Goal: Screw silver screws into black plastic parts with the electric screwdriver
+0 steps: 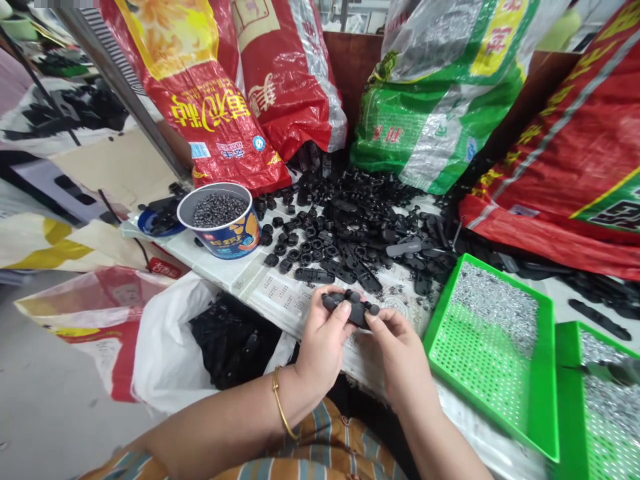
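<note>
A small black plastic part (357, 312) with round knobs is held between my two hands, just above the front edge of the table. My left hand (325, 333) grips its left side, thumb on top, with a gold bangle at the wrist. The fingers of my right hand (397, 340) pinch its right end, near a small round knob. Beyond my hands lies a pile of loose black plastic parts (350, 227), some long and flat, others small and round. My fingers partly cover the held part, so its full shape is hidden.
A tub (220, 223) of small dark pieces stands at the left. Green trays (543, 400) of shiny metal bits are at the right. Red sacks (200, 100) and a green sack (430, 113) line the back. Below the table's left edge hangs an open white bag (165, 347) with black parts inside.
</note>
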Tool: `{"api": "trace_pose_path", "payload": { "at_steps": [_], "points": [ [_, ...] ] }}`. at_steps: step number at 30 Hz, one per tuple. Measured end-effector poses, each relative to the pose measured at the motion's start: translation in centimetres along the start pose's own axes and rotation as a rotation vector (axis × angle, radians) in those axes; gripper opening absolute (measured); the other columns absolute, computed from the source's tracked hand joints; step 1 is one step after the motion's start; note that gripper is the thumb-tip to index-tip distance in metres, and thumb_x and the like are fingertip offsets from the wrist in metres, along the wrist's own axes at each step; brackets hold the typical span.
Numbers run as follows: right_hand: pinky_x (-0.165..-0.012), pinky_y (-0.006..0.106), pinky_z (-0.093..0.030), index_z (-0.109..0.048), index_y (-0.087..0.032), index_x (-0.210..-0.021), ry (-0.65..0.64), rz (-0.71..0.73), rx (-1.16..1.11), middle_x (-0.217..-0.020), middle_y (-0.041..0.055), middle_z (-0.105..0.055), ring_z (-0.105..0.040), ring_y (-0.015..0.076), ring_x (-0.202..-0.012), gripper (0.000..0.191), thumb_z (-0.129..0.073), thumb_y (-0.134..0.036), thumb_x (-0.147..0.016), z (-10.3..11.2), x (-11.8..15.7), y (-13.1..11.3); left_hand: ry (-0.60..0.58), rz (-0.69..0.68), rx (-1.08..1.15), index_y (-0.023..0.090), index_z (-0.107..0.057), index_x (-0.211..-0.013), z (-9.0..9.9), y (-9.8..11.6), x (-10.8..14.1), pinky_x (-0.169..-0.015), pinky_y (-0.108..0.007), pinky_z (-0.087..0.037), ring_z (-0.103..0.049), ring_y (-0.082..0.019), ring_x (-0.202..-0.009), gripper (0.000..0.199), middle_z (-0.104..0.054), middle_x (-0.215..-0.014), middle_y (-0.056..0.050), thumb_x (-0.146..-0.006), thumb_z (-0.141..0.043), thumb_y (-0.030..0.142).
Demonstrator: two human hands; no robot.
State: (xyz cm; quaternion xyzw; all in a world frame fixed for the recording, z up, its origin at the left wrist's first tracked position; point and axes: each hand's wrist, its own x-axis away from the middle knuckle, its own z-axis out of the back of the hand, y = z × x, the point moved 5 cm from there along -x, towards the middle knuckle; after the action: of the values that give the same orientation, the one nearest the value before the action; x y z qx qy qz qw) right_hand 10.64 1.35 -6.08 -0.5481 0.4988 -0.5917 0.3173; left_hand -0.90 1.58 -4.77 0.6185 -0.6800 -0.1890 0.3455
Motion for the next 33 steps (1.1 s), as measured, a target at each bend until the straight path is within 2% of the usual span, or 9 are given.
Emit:
{"api": "trace_pose_path", "payload": {
  "at_steps": [6,9,12,19,23,25,28,30,33],
  "points": [
    [-0.057,0.025,-0.047,-0.056,-0.020,-0.085,-0.001,-0.026,0.019,-0.073,-0.0014,-0.060,-0.055,0.0131,-0.062,0.031,-0.066,-0.044,-0.068,-0.1,0.4,0.4,-0.006,0.019,0.073,0.022,-0.049,-0.096,-0.2,-0.2,-0.2,-0.089,-0.036,-0.043,-0.055,-0.019,-0.105,0.017,-0.059,-0.107,-0.004,-0.080,-0.055,0.019],
    [-0.058,0.027,-0.050,-0.057,-0.018,-0.088,-0.076,-0.130,-0.041,-0.068,0.0001,-0.062,-0.058,0.0137,-0.057,0.035,-0.064,-0.047,-0.069,-0.5,0.6,0.8,0.024,-0.023,-0.037,0.020,-0.055,-0.098,0.2,0.0,-0.3,-0.093,-0.035,-0.041,-0.053,-0.019,-0.107,0.020,-0.059,-0.112,-0.006,-0.078,-0.058,0.021],
    [-0.059,0.025,-0.051,-0.057,-0.017,-0.090,-0.071,-0.171,-0.172,-0.069,0.0014,-0.064,-0.061,0.0141,-0.062,0.037,-0.065,-0.047,-0.068,-0.7,0.8,0.8,0.075,-0.050,-0.152,0.021,-0.058,-0.103,1.0,0.1,-0.1,-0.096,-0.034,-0.038,-0.053,-0.018,-0.105,0.026,-0.059,-0.111,-0.005,-0.077,-0.060,0.024],
    [-0.065,0.027,-0.051,-0.054,-0.023,-0.085,-0.025,-0.049,-0.308,-0.083,-0.0024,-0.058,-0.055,0.0106,-0.065,0.024,-0.065,-0.039,-0.071,-0.9,1.1,1.0,0.101,-0.008,-0.040,0.021,-0.059,-0.101,0.8,-0.2,0.3,-0.081,-0.029,-0.045,-0.058,-0.015,-0.088,0.026,-0.062,-0.097,-0.002,-0.076,-0.063,0.023],
    [-0.068,0.027,-0.049,-0.055,-0.024,-0.086,-0.002,0.060,-0.083,-0.085,-0.0014,-0.057,-0.055,0.0130,-0.071,0.021,-0.061,-0.039,-0.074,-0.6,2.0,0.0,0.124,0.033,0.137,0.019,-0.057,-0.088,0.5,0.1,-0.3,-0.077,-0.025,-0.046,-0.059,-0.011,-0.080,0.018,-0.061,-0.087,0.001,-0.073,-0.066,0.019],
    [-0.070,0.029,-0.048,-0.058,-0.022,-0.086,-0.081,0.155,0.120,-0.081,0.0011,-0.059,-0.055,0.0155,-0.074,0.021,-0.055,-0.042,-0.078,-0.4,2.4,-1.2,0.138,0.095,0.141,0.018,-0.055,-0.083,0.8,0.2,-0.7,-0.068,-0.022,-0.047,-0.059,-0.009,-0.071,0.017,-0.061,-0.078,0.002,-0.072,-0.067,0.021],
    [-0.074,0.032,-0.047,-0.062,-0.022,-0.092,-0.197,0.331,0.346,-0.083,0.0042,-0.061,-0.057,0.0183,-0.079,0.025,-0.048,-0.040,-0.083,0.5,2.5,-3.4,0.094,0.308,0.112,0.018,-0.053,-0.081,0.9,-0.3,-0.8,-0.055,-0.021,-0.046,-0.058,-0.010,-0.057,0.020,-0.061,-0.068,0.002,-0.070,-0.069,0.025],
    [-0.081,0.034,-0.046,-0.060,-0.025,-0.104,-0.251,0.438,0.470,-0.098,0.0056,-0.061,-0.057,0.0202,-0.093,0.026,-0.051,-0.036,-0.082,1.2,2.1,-4.6,-0.017,0.475,0.116,0.017,-0.054,-0.082,0.5,-0.7,-0.3,-0.051,-0.022,-0.046,-0.059,-0.011,-0.054,0.022,-0.062,-0.067,0.000,-0.070,-0.069,0.026],
    [-0.093,0.038,-0.041,-0.055,-0.030,-0.115,-0.453,0.504,0.585,-0.121,0.0056,-0.052,-0.047,0.0213,-0.114,0.033,-0.050,-0.030,-0.083,1.5,1.2,-5.6,-0.208,0.641,0.147,0.015,-0.056,-0.084,-0.4,-1.0,0.8,-0.050,-0.021,-0.046,-0.060,-0.012,-0.053,0.022,-0.064,-0.069,-0.004,-0.071,-0.068,0.028]
  ]
}}
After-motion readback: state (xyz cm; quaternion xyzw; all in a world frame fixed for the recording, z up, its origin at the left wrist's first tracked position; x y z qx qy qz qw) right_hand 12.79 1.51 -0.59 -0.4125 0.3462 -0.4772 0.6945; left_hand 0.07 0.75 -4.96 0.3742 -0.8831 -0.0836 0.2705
